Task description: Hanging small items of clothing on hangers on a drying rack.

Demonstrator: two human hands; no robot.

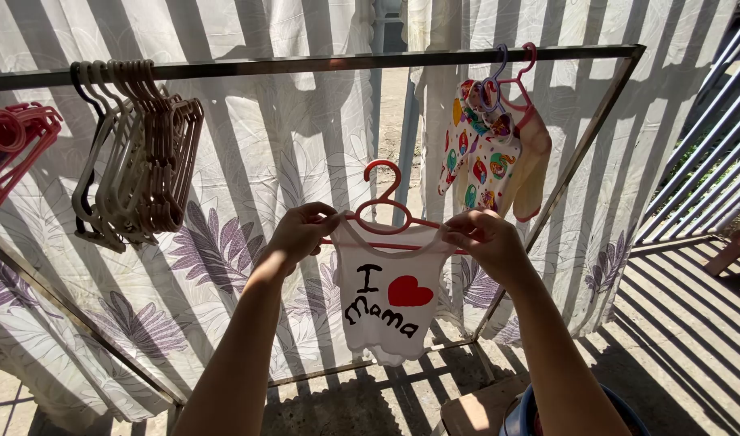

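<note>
Blue basin [519,416] sits below the right hand; contents not visible. Left hand [299,232] and right hand [483,238], raised at arm's length, each pinch a shoulder of the white baby vest [386,303] on the red hanger [384,211] between them.

Both bare arms come up from the bottom edge and angle toward each other, forearms raised well out in front, striped with sun and shadow. The left hand [300,232] sits at about the same height as the right hand [487,240], the two a little apart. Left wrist is bent a bit, knuckles facing up, fingers curled in and pinched closed. Right hand mirrors it: fingers folded down and pinched tight, back of the hand toward the camera, thumb tucked underneath out of sight.
</note>
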